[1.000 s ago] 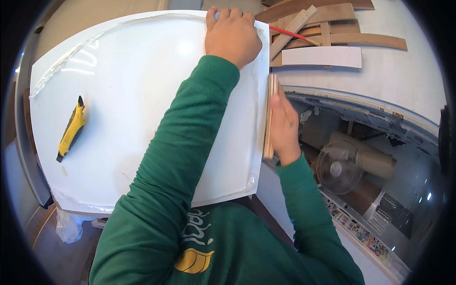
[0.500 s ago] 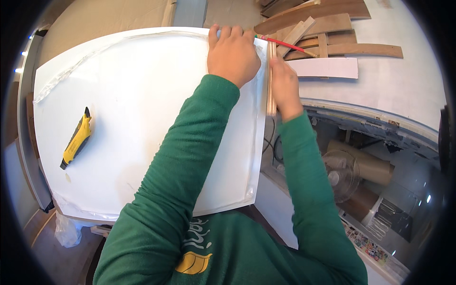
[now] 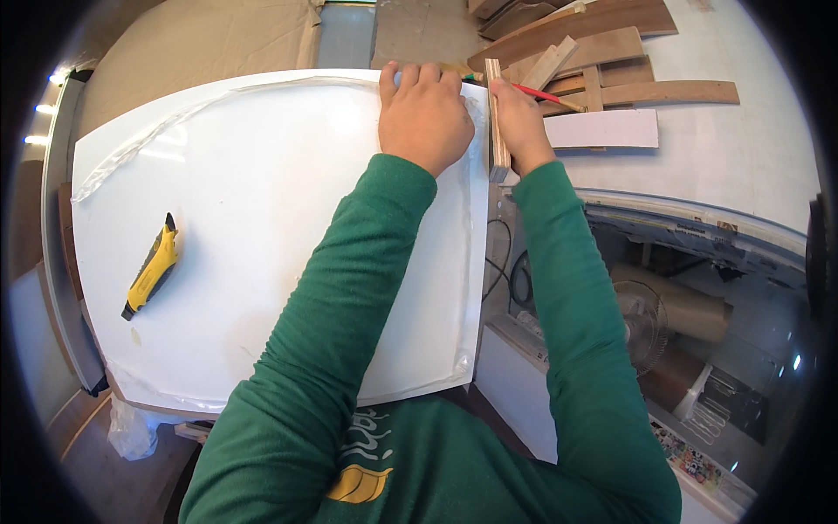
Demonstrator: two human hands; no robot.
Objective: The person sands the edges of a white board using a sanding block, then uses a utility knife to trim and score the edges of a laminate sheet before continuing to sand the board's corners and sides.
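Observation:
A large white board [image 3: 236,253] lies in front of me, loose clear film along its borders. My left hand [image 3: 425,118] rests on its far right corner, fingers curled over the far edge. Beside the board's right edge, my right hand [image 3: 522,127] grips a short plywood block [image 3: 498,140] with layered edges. The block stands on edge along the board's side; whether they touch is hard to tell. A yellow and black utility knife [image 3: 152,269] lies on the board's left part. Behind my right hand, a red-handled brush or similar slim tool [image 3: 546,96] is partly hidden.
Wooden offcuts [image 3: 611,48] and a pale strip [image 3: 602,129] lie at the far right. Brown cardboard [image 3: 201,44] covers the surface beyond the board. Below right are a fan [image 3: 642,323] and dark cables [image 3: 502,258]. A plastic bag [image 3: 131,428] hangs at the lower left.
My right hand and the plywood block have moved away from me along the board's right edge, and the block is slightly tilted. My left hand stays on the corner. The view has shifted a little.

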